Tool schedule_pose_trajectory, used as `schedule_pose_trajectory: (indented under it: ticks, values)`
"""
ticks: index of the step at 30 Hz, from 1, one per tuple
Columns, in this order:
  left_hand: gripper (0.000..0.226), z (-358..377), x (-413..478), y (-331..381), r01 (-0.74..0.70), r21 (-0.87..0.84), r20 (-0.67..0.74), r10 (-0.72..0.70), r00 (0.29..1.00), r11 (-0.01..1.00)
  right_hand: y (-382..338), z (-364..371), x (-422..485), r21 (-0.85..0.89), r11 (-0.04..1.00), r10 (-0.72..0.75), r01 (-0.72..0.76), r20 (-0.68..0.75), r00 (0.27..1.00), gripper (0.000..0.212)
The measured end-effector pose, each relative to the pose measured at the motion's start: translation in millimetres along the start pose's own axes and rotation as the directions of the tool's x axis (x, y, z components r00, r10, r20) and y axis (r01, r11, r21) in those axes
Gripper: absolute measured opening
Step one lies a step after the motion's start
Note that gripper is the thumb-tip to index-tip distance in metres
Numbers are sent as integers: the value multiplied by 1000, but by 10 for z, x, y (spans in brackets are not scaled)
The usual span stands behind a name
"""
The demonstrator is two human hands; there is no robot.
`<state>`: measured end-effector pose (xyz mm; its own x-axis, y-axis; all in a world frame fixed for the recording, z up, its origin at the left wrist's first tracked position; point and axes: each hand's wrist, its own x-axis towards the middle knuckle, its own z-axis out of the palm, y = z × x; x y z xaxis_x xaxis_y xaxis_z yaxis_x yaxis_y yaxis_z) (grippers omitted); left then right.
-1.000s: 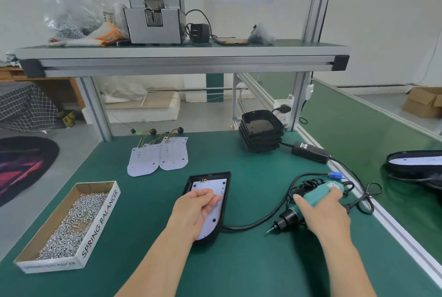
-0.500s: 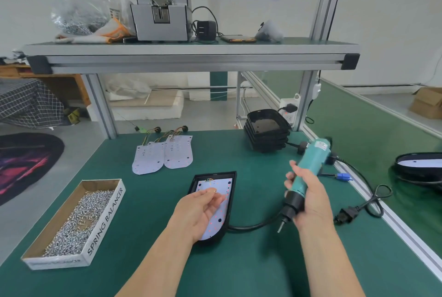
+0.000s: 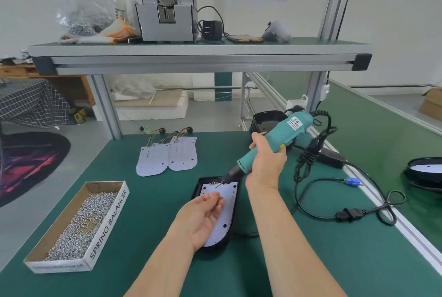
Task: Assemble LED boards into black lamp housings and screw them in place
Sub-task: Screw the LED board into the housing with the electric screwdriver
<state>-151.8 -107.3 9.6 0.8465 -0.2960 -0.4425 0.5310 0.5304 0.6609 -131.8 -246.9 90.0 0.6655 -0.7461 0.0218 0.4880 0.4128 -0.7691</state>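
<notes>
A black lamp housing lies on the green mat with a white LED board set inside it. My left hand hovers over the board, palm up, and pinches a small screw at its fingertips. My right hand grips a teal electric screwdriver, tilted so its bit points down-left just above the board's far end, close to the screw. Two spare LED boards with wire tails lie further back. A stack of empty black housings stands behind the screwdriver.
A cardboard box of screws sits at the left front. The screwdriver's black cable and power adapter trail across the right side of the mat. An overhead shelf carries a grey screw feeder. Another housing rests on the neighbouring bench.
My right hand lifted the screwdriver off the mat and swung its bit over the board's far end. My left hand rose from the board and turned palm up, pinching a screw.
</notes>
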Motion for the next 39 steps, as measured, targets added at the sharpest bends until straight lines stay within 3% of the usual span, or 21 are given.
schedule_pose_trajectory:
  ticks: [9, 30, 34, 39]
  values:
    - [11, 7, 8, -4, 2, -42, -8, -2, 1000, 999, 171, -83, 51, -140, 982, -130, 123, -47, 990, 14]
    - [13, 35, 9, -23, -48, -52, -62, 44, 997, 998, 254, -105, 50, -138, 989, -75, 61, -98, 992, 14]
    - [18, 44, 8, -73, -155, -7, -79, 154, 985, 988, 283, -84, 17, -180, 982, -71, 49, -120, 990, 14]
    - [19, 42, -18, -153, -315, 52, -77, 318, 945, 948, 285, -79, 22, -168, 982, 26, -81, -306, 952, 15]
